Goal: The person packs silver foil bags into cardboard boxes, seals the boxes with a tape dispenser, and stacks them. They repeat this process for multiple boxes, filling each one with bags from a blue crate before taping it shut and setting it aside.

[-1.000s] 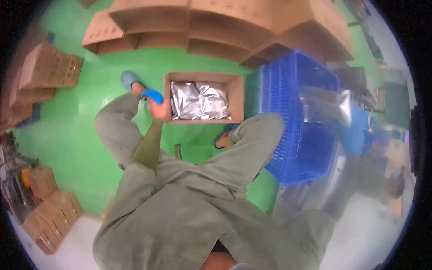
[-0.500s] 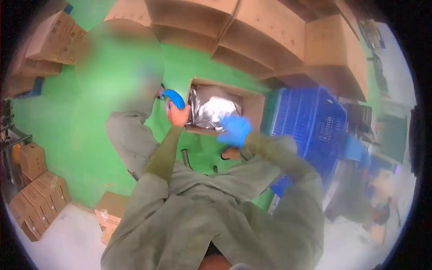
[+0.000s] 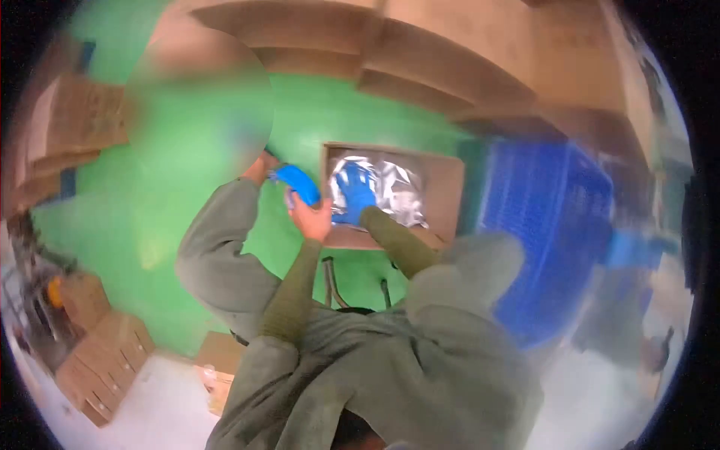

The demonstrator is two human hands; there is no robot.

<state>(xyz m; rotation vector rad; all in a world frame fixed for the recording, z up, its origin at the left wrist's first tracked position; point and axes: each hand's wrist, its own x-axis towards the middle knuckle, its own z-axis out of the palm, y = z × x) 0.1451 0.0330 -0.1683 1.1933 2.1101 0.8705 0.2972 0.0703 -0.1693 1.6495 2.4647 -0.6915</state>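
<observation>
In front of me an open cardboard box (image 3: 444,199) stands on the green floor. Shiny silver foil bags (image 3: 401,191) lie inside it. My right hand (image 3: 356,196), in a blue glove, rests with spread fingers on the foil at the left part of the box. My left hand (image 3: 310,220) is bare and closed around a curved blue tape dispenser (image 3: 298,184), just outside the box's left wall. The part of the dispenser inside my palm is hidden.
Large cardboard boxes (image 3: 465,56) line the far side. Stacked blue plastic crates (image 3: 544,232) stand at my right. More cartons (image 3: 105,367) are at the lower left, with another carton (image 3: 217,356) near my left side. A blurred person (image 3: 619,300) is at the far right.
My right hand has moved left over the foil and now lies flat with fingers spread. My left hand keeps the tape dispenser beside the box. The view has shifted, blurring the edges.
</observation>
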